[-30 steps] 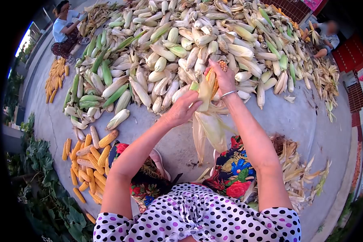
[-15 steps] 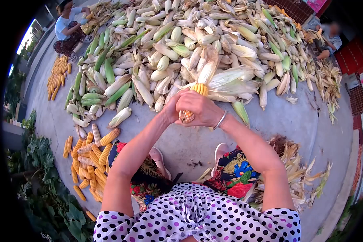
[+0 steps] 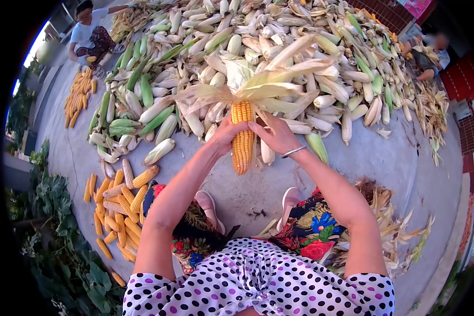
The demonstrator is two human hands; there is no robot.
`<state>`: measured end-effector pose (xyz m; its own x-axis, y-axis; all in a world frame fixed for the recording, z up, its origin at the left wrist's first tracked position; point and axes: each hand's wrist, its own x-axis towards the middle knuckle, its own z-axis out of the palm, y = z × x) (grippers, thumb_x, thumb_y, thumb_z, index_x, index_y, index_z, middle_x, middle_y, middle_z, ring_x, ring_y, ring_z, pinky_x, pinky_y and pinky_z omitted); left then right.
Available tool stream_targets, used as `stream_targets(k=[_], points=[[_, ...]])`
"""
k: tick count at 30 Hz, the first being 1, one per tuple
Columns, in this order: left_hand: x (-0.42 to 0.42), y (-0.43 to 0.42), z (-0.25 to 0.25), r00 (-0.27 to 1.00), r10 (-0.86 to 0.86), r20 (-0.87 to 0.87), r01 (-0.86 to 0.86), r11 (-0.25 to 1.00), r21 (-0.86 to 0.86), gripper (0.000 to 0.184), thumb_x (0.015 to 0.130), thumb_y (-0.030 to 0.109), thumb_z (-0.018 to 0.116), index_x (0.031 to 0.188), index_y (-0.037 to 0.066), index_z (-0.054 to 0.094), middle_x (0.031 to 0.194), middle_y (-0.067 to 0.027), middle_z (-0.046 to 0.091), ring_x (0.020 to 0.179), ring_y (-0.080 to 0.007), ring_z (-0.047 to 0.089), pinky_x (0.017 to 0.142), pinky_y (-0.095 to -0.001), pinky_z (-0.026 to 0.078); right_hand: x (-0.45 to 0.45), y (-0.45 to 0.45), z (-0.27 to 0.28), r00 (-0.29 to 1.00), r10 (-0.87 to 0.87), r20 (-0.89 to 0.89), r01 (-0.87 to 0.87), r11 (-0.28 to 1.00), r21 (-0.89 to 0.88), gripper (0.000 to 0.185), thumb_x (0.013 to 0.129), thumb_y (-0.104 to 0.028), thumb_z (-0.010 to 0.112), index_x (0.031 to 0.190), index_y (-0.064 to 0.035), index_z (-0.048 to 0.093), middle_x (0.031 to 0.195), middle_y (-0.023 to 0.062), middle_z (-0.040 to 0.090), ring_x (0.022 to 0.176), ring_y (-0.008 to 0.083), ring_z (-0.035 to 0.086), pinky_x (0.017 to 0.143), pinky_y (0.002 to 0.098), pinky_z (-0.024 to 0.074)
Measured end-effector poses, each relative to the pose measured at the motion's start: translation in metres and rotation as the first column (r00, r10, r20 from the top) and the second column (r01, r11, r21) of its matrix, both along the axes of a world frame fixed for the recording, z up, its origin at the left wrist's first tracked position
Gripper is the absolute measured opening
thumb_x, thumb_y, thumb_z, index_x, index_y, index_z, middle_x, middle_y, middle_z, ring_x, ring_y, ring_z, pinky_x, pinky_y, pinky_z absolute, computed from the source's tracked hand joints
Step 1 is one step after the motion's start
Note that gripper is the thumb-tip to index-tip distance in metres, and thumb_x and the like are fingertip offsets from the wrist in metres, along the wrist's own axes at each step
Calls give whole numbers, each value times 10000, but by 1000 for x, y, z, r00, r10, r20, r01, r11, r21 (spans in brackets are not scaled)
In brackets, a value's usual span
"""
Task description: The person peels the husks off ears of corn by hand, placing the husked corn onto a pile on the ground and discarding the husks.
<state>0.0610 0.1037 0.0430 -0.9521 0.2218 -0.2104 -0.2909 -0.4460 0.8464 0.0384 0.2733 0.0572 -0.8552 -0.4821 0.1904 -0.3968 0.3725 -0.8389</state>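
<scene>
Between my hands an ear of corn [image 3: 242, 150] points its bare yellow tip down toward me. Its pale husk [image 3: 258, 97] is peeled back and fans out at the far end, still attached. My left hand [image 3: 225, 135] is closed around the left side of the cob, one finger lying across the kernels. From the right, my right hand [image 3: 276, 138] grips the ear near the husk base, its thumb on the kernels and some fingers hidden behind the leaves. A bracelet circles my right wrist.
A large heap of unhusked corn [image 3: 195, 79] spreads ahead of me. Husked cobs [image 3: 118, 210] lie at my left, loose husks [image 3: 389, 226] at my right. One person [image 3: 92, 37] sits at the far left by more cobs [image 3: 80, 97], another person [image 3: 429, 55] at the far right.
My hands have shifted apart slightly and the ear now shows most of its kernels. The husk leaves have opened out wider. The person at left has stretched one arm toward the heap.
</scene>
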Motion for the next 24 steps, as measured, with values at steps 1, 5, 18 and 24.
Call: stream_targets(k=[1, 5, 18, 24], points=[[0, 4, 0, 999, -49, -19, 46, 988, -144, 413, 768, 105, 653, 1131, 4, 485, 994, -86, 596, 831, -169, 612, 754, -320, 518, -4, -1, -4, 1000, -4, 18, 5, 997, -77, 404, 822, -341, 639, 1029, 3, 595, 957, 118, 620, 855, 261, 608, 799, 337, 474], [11, 25, -1, 959, -202, -199, 43, 797, -603, 580, 672, 144, 681, 1170, -27, 438, 948, -92, 600, 817, -176, 596, 734, -301, 484, -19, -10, -29, 877, 140, 460, 130, 852, -507, 319, 808, -223, 671, 1041, -18, 599, 972, 51, 625, 847, 142, 605, 726, 286, 494], [35, 43, 2, 963, -219, -156, 85, 800, -594, 543, 653, 171, 719, 1102, -2, 466, 910, -59, 568, 804, -143, 574, 748, -292, 482, -34, 4, -1, 451, 378, 808, 518, 626, -583, 184, 766, -49, 628, 914, 37, 559, 880, 148, 633, 762, 238, 646, 725, 359, 552], [30, 23, 9, 910, -357, -209, 139, 741, -657, 533, 641, 196, 740, 1072, -1, 495, 907, -67, 586, 813, -153, 577, 745, -297, 480, -29, 6, 5, 534, 425, 731, 494, 545, -677, 191, 840, -206, 637, 895, -36, 570, 808, 66, 623, 701, 171, 625, 702, 360, 535]])
